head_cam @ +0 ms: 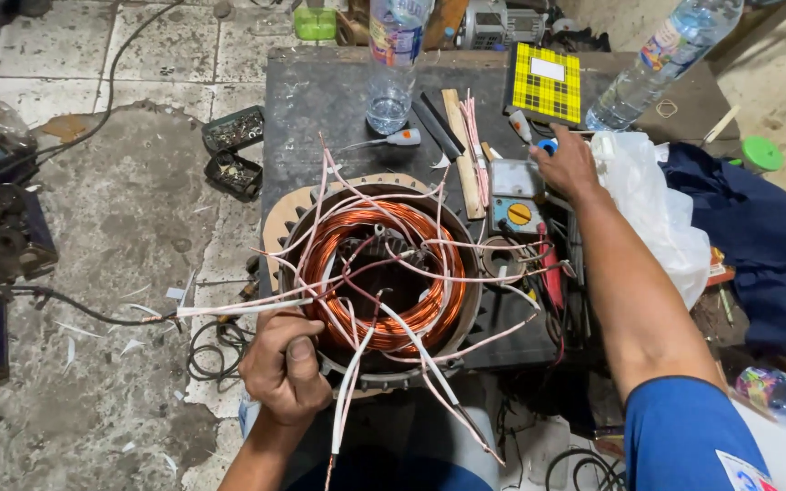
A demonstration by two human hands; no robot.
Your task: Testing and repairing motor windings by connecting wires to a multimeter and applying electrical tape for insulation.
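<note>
Your left hand (286,365) is closed in a fist around a bunch of white-sleeved leads at the near rim of the one motor stator (382,273), whose copper winding sits just beyond your knuckles. Your right hand (564,162) reaches far past it, fingers curled over something small; whether it grips, you cannot tell. Two clear water bottles (393,64) stand beyond both hands, one yellow checked notebook (546,84) between them. All rests on a dark worktable (320,100) above a grimy tiled floor (111,227).

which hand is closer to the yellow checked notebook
Right. The right hand reaches across the table just below the yellow checked notebook; the left hand is far off, gripping wires at the near rim of the copper winding.
</note>
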